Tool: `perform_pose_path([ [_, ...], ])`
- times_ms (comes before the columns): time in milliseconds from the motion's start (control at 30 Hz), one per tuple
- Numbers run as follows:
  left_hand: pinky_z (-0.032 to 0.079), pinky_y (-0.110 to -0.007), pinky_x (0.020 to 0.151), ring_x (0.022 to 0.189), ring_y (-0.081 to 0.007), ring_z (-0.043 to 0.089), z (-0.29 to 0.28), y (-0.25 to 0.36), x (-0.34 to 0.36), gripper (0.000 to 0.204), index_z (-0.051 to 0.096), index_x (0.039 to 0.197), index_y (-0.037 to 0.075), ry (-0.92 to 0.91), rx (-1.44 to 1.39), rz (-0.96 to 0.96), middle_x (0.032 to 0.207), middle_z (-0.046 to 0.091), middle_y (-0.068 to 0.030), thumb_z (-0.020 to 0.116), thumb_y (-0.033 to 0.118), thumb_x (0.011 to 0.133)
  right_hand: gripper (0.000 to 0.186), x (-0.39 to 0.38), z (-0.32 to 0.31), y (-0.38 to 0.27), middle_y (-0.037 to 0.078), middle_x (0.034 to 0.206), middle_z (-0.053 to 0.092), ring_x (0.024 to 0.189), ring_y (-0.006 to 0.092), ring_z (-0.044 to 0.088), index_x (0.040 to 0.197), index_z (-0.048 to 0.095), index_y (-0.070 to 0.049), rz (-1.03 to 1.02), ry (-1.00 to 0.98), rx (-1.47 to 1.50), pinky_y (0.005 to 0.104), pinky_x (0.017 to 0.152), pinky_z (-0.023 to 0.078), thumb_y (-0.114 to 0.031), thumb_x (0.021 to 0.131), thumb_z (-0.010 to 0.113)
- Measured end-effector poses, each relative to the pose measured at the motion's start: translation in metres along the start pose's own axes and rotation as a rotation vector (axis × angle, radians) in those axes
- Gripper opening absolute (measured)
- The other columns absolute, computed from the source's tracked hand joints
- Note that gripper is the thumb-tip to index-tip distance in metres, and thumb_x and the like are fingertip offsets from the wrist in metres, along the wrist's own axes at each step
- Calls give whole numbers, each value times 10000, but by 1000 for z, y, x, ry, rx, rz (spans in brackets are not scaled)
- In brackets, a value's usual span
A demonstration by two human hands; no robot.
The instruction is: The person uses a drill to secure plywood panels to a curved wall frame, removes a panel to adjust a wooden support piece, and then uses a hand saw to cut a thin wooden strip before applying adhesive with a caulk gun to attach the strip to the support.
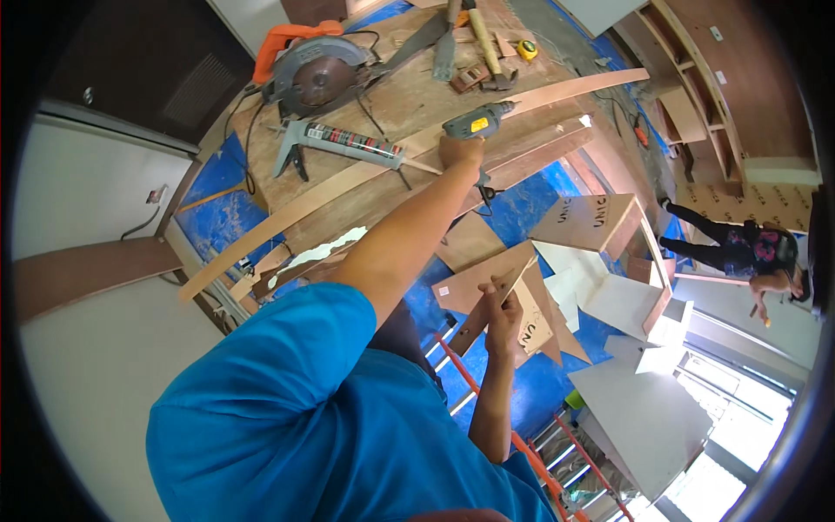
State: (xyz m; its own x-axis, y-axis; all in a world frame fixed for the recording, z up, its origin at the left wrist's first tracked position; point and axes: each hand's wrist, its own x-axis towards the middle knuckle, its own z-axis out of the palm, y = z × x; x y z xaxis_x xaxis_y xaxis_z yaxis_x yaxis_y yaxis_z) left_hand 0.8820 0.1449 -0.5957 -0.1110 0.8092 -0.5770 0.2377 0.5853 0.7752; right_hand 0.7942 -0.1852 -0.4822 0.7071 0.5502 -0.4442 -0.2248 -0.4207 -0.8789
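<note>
My left hand point(461, 150) reaches over the wooden worktop and grips a grey drill point(474, 122) near a long thin wooden strip point(591, 82). Just left of it lies a caulking gun with a printed tube point(348, 143). My right hand point(503, 313), lower and to the right, holds a thin piece of board point(529, 324) with its fingers closed on the edge. A circular saw point(317, 74) with an orange handle sits at the back left of the top, and a hammer point(487, 52), a flat dark tool point(442, 61) and a yellow tape measure point(526, 50) lie at the back.
Cut boards point(470, 244), a white-faced box point(622, 287) and red-railed ladders point(591, 465) stand over blue floor sheeting point(217, 222). Another person point(757, 248) is at the right by wooden shelving point(696, 87). A dark door point(139, 56) is at the upper left.
</note>
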Motion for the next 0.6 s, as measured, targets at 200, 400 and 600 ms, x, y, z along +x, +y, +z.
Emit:
perform_pose_path([
  [200, 619, -456, 776, 1061, -298, 726, -27, 18, 13, 513, 669, 1195, -64, -250, 45, 0, 1205, 718, -220, 827, 161, 762, 397, 42, 39, -42, 50, 1087, 671, 989, 126, 587, 1235, 694, 3, -107, -226, -1, 293, 857, 472, -330, 1021, 669],
  [400, 578, -370, 726, 904, -254, 707, -101, 31, 1, 413, 664, 1183, -34, -462, 173, 355, 1114, 729, -165, 773, 225, 881, 383, 80, 58, -59, 8, 1017, 693, 851, 82, 588, 1301, 657, -30, -130, -393, 194, 256, 747, 474, -299, 1029, 652],
  [600, 562, -405, 742, 871, -250, 708, -222, 51, -118, 332, 661, 1169, 66, -689, 279, 1170, 982, 715, -113, 739, 290, 936, 341, 77, 84, -81, -5, 998, 698, 816, 65, 617, 1287, 652, -52, -138, -461, 318, 231, 703, 478, -234, 1000, 677],
])
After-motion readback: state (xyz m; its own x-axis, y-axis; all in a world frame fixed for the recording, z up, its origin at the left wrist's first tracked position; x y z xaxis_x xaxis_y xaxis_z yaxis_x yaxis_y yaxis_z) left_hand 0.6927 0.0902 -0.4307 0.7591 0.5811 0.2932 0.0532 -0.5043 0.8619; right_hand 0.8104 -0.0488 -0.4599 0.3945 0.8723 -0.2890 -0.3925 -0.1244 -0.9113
